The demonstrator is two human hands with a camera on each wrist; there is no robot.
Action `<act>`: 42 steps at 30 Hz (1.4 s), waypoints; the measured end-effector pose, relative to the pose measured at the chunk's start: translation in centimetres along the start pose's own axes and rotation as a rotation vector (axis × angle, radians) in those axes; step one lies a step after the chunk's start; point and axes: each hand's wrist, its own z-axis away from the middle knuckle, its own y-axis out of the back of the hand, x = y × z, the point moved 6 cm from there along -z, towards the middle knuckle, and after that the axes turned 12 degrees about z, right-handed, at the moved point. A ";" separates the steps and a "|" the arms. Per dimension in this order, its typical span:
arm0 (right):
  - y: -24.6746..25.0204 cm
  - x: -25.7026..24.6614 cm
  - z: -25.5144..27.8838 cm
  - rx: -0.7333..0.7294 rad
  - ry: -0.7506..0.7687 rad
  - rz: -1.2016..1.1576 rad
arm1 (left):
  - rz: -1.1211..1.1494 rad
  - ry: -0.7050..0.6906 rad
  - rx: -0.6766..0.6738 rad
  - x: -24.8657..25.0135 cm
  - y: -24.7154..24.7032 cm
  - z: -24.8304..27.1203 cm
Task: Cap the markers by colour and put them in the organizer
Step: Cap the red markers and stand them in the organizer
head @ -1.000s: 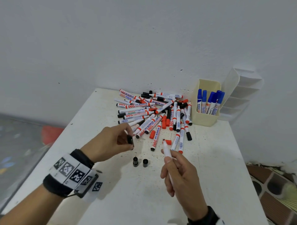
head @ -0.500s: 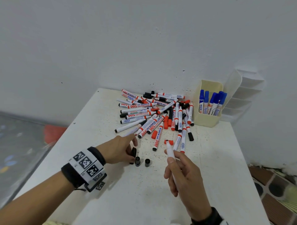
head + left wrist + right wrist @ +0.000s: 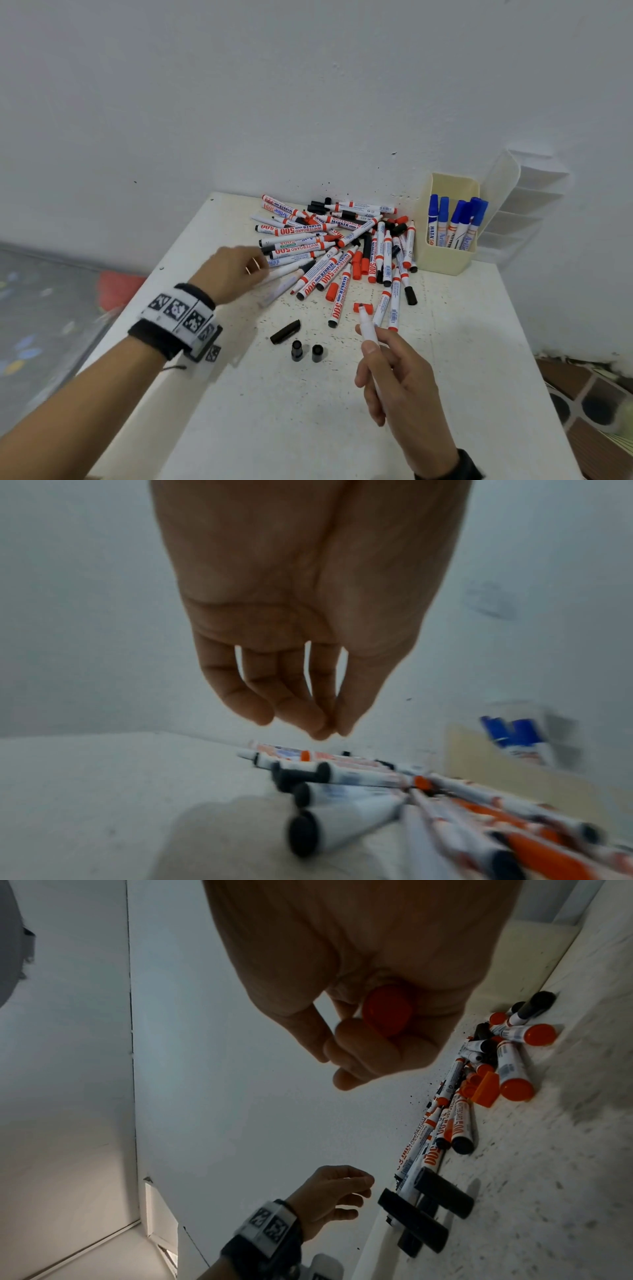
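My right hand [image 3: 387,373] grips an uncapped white marker [image 3: 367,329] with a red end plug [image 3: 388,1015], tip pointing away over the table. A loose red cap [image 3: 363,307] lies just beyond that tip. My left hand [image 3: 239,272] hovers over the left edge of the pile of red and black markers [image 3: 335,246]; its fingers [image 3: 301,718] are loosely curled and hold nothing. One black cap [image 3: 285,331] lies flat, and two more black caps [image 3: 296,350] stand beside it. The cream organizer [image 3: 445,265] holds several blue-capped markers [image 3: 457,219].
A white tiered shelf unit [image 3: 524,205] stands against the wall right of the organizer. The white table [image 3: 274,428] has bare room in front of my hands. Its left and right edges drop to the floor, with brown tiles [image 3: 589,404] at right.
My left hand set its black cap down beside the two upright caps, then moved away and up to the pile's left edge. My right hand kept the marker nearly still.
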 end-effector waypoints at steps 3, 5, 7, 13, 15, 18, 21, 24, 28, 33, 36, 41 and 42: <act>-0.1 -0.3 -0.1 -0.007 0.003 -0.011 | -0.044 0.131 0.116 -2.8 1.8 -3.7; -0.2 -0.4 -0.1 -0.013 -0.004 -0.016 | -0.050 0.142 0.079 -3.7 1.6 -5.7; -0.3 -0.4 -0.1 -0.014 -0.010 -0.019 | -0.057 0.115 0.022 -3.5 0.9 -7.1; -0.4 -0.2 -0.2 -0.014 -0.025 -0.019 | -0.087 0.136 -0.038 -3.5 -0.3 -8.7; -0.4 -0.1 -0.2 -0.017 -0.029 -0.019 | -0.082 0.136 -0.028 -3.6 -0.3 -8.7; -0.4 0.0 -0.2 -0.021 -0.038 -0.020 | -0.072 0.117 -0.013 -3.7 0.3 -8.2; -0.4 0.1 -0.3 -0.026 -0.042 -0.025 | -0.089 0.052 0.018 -3.6 1.5 -7.2; -0.6 0.1 -0.4 -0.032 -0.043 -0.022 | -0.037 -0.001 0.095 -3.7 2.9 -5.8; -0.9 -0.2 -0.4 -0.046 -0.034 -0.021 | 0.060 -0.024 0.157 -3.4 3.4 -4.3; -0.9 -0.4 -0.1 -0.044 -0.028 -0.020 | 0.054 0.023 0.162 -3.7 2.2 -4.5; -0.7 -0.4 0.0 -0.038 -0.027 -0.013 | -0.011 0.102 0.110 -4.5 1.1 -5.2; -0.4 -0.2 0.0 -0.032 -0.042 0.004 | -0.004 -0.019 0.094 -2.4 -0.2 -6.0; -0.4 -0.2 0.0 -0.032 -0.045 0.007 | 0.004 -0.064 0.061 -1.5 -0.5 -6.1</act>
